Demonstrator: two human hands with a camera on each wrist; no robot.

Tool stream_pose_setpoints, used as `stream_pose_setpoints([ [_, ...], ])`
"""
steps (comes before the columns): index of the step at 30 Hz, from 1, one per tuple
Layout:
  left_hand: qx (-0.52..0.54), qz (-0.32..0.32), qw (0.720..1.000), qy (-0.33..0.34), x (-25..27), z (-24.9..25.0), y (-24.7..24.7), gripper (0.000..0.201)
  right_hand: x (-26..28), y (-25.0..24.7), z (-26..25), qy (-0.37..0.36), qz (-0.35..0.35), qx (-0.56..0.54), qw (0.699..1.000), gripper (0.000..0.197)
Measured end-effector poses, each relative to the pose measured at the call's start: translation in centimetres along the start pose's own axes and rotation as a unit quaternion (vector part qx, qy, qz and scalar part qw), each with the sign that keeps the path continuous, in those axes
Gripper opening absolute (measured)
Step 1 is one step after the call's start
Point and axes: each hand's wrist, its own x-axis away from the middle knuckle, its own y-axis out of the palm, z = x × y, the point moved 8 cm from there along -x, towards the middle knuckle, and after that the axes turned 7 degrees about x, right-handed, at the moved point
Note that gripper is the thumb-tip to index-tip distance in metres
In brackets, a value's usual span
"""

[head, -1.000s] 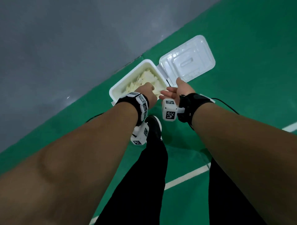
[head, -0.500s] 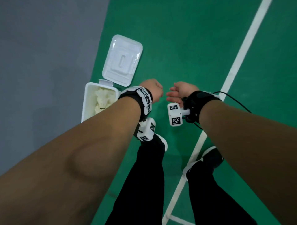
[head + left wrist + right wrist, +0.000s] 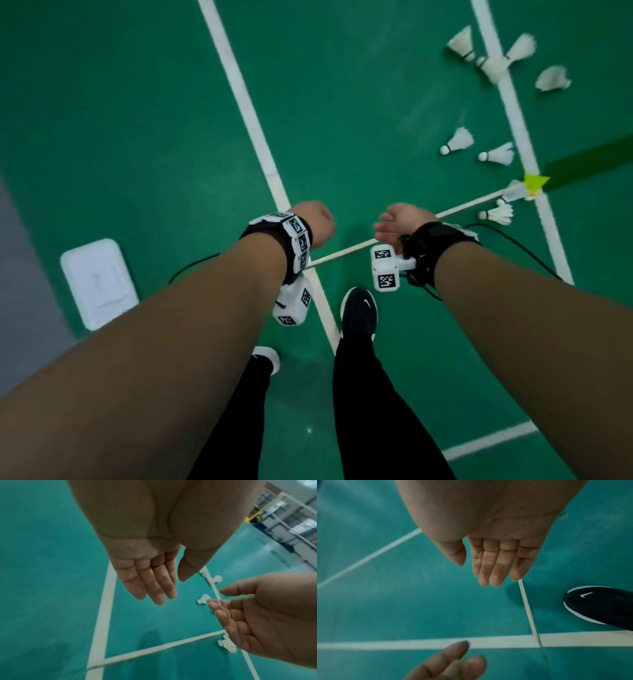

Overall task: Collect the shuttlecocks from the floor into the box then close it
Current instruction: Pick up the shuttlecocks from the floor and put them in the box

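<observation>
Between our two wrists nothing is held: left hand [image 3: 150, 580] hangs with fingers straight and loose, grip wide; right hand [image 3: 498, 561] the same, palm bare. We read this as hands freed for the next pick-up. Shuttlecocks [image 3: 496, 154] lie scattered on the green floor [image 3: 376, 120] ahead and to our right, well apart from us, some on the white court line [image 3: 520, 137]. Box lid [image 3: 99, 281] sits open at our left, so the box is not yet closed.
</observation>
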Motion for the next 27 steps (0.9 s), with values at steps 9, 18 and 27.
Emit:
stream_pose_setpoints([
  [9, -0.089, -0.036, 0.993, 0.071, -2.9, 17.3, 7.3, 0.021, 0.4, -10.9, -1.2, 0.000, -0.001, -0.137, 0.991, 0.033],
  [18, -0.082, -0.064, 0.993, 0.057, -8.9, 21.0, 10.3, 0.018, -2.7, -18.0, -4.2, 0.017, 0.042, -0.173, 0.984, 0.037],
  [27, -0.153, -0.074, 0.984, 0.058, -17.3, 28.8, 6.1, 0.020, -6.7, -22.0, -12.4, 0.059, 0.039, -0.198, 0.978, 0.034],
])
